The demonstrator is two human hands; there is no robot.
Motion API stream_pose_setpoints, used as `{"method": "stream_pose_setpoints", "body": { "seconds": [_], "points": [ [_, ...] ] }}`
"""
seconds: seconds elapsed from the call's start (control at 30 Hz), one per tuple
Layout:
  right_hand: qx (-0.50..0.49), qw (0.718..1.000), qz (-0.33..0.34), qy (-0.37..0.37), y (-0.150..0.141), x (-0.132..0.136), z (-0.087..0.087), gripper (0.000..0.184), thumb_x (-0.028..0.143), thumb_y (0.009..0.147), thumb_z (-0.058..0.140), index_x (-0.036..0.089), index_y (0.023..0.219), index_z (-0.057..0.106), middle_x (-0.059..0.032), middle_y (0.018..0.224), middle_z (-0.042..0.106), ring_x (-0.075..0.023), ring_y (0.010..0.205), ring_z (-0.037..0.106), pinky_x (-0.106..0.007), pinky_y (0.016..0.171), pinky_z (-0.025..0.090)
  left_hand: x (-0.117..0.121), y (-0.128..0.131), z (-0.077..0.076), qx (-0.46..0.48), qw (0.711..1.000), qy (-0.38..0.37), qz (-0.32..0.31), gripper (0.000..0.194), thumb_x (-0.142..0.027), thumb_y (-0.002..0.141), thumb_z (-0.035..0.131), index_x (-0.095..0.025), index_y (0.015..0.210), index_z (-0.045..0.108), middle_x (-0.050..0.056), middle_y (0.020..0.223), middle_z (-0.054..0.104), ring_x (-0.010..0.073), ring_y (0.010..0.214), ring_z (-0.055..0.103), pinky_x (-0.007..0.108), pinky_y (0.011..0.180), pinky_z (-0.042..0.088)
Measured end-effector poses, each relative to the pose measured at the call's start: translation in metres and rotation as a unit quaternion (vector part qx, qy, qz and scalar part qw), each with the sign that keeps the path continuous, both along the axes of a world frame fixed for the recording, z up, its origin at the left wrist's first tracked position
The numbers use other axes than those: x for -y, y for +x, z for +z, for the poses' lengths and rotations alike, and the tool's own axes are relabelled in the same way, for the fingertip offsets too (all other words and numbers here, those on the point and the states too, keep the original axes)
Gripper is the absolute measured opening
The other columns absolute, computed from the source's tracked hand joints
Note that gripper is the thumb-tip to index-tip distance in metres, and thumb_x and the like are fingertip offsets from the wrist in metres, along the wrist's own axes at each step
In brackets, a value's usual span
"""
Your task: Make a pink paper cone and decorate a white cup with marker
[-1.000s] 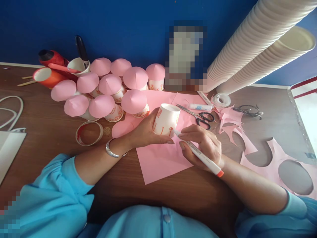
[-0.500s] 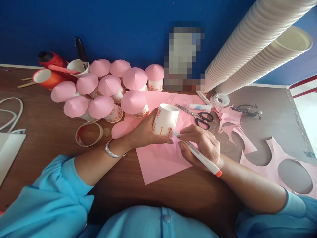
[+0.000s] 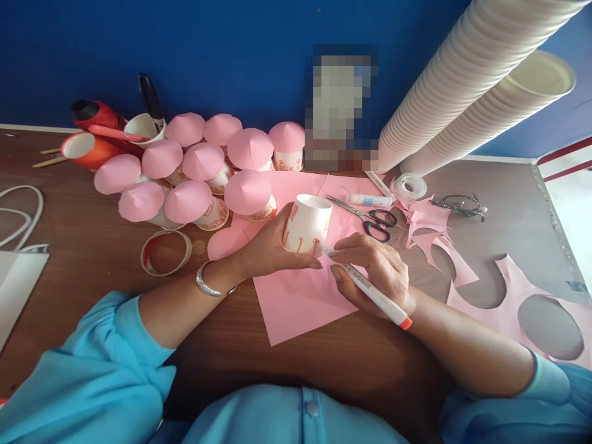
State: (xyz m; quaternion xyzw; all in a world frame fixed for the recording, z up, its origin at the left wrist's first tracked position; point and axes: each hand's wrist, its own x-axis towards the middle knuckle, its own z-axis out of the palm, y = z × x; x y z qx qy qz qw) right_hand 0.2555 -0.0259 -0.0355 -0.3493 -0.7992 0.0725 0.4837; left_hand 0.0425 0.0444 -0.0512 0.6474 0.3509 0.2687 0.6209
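Note:
A white paper cup (image 3: pixel 309 223), upside down and slightly tilted, is gripped in my left hand (image 3: pixel 266 246), thumb along its lower side. Orange-red stems and small drawn shapes mark its wall. My right hand (image 3: pixel 377 271) is closed around a white marker (image 3: pixel 374 291) with an orange end. The marker's tip meets the cup near its lower right edge, beside a drawn stem. Beneath both hands lies pink paper (image 3: pixel 296 308). Black-handled scissors (image 3: pixel 377 225) and a glue stick (image 3: pixel 370 200) rest on it just beyond my right hand.
Several cups with pink cone tops (image 3: pixel 250 148) stand at the back left. A tape roll (image 3: pixel 165 253) lies left of my forearm. Tall stacks of white cups (image 3: pixel 444 80) lean at the right. Pink paper scraps (image 3: pixel 504 296), clear tape (image 3: pixel 411 185) and eyeglasses (image 3: pixel 460 205) lie on the right.
The whole view has shifted very slightly. Both hands keep their grip, and the marker tip stays at nearly the same spot on the cup.

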Motion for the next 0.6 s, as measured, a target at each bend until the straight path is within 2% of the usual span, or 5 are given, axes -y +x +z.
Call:
{"method": "stream_pose_setpoints", "body": {
  "seconds": [0.23,0.4,0.6],
  "points": [
    [0.015,1.0,-0.007,0.007,0.001,-0.0006,0.0002,0.019,0.013,0.095,0.064,0.021,0.112,0.061,-0.0055,0.084,0.072,-0.0179,0.07,0.072,-0.029,0.058,0.06,-0.0003,0.0004,-0.0007,0.009,1.0,0.004,0.001,0.084,-0.041,0.062,0.098,-0.023,0.13,0.053,0.01,0.118,0.067,0.0274,0.104,0.065,0.035,0.077,0.055],
    [0.019,1.0,-0.021,0.008,0.0018,0.0,0.0002,0.022,0.012,0.093,0.065,0.022,0.113,0.062,-0.0054,0.086,0.074,-0.0191,0.071,0.074,-0.03,0.058,0.06,-0.0002,-0.0001,0.0027,0.0,1.0,0.005,-0.005,0.083,-0.042,0.065,0.097,-0.023,0.131,0.052,0.01,0.116,0.068,0.0276,0.103,0.066,0.037,0.078,0.056],
    [0.018,0.999,-0.03,0.014,0.0011,0.0001,0.0006,0.022,0.011,0.093,0.065,0.022,0.111,0.061,-0.0046,0.084,0.074,-0.0191,0.071,0.074,-0.03,0.056,0.06,-0.0005,-0.0017,-0.0005,0.006,1.0,0.006,-0.005,0.084,-0.044,0.064,0.098,-0.023,0.131,0.052,0.01,0.12,0.069,0.0286,0.105,0.067,0.037,0.078,0.056]
  ]
}}
